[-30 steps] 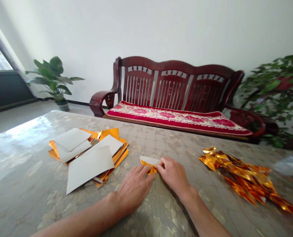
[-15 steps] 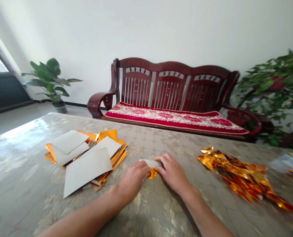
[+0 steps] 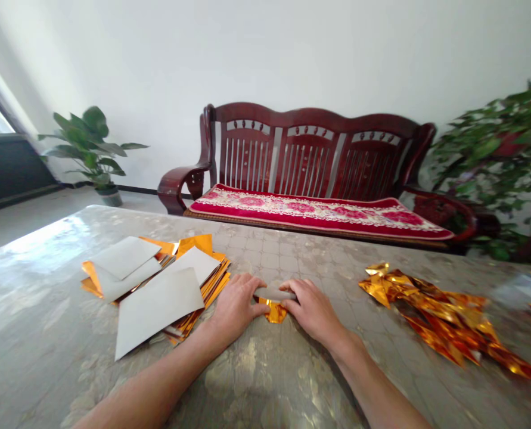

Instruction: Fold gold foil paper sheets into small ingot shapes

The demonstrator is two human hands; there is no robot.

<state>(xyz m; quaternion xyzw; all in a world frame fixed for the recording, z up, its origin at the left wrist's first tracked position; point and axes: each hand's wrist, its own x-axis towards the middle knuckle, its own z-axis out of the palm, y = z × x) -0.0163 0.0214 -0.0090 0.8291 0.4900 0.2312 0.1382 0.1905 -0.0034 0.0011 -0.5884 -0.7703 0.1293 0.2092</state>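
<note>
Between my two hands is a small piece of foil paper (image 3: 275,311), gold on one face and pale grey on the other, partly folded. My left hand (image 3: 238,302) grips its left end between thumb and fingers. At the right end my right hand (image 3: 310,310) pinches it in the same way. The paper's grey strip stands up along the far side, with the gold part towards me. Left of my hands lies a loose stack of foil paper sheets (image 3: 160,307), several with the grey face up. To the right rests a pile of folded gold foil pieces (image 3: 439,310).
The table (image 3: 193,393) has a patterned, shiny cover. A clear plastic bag (image 3: 515,293) lies at its right edge. Beyond the table stands a dark red wooden bench (image 3: 307,155) with a floral seat cover (image 3: 301,207). Potted plants (image 3: 90,143) flank it.
My left hand has shifted its hold, its fingers now at the far edge and its thumb nearer me. The paper's grey strip has been raised. My right hand stays almost in place.
</note>
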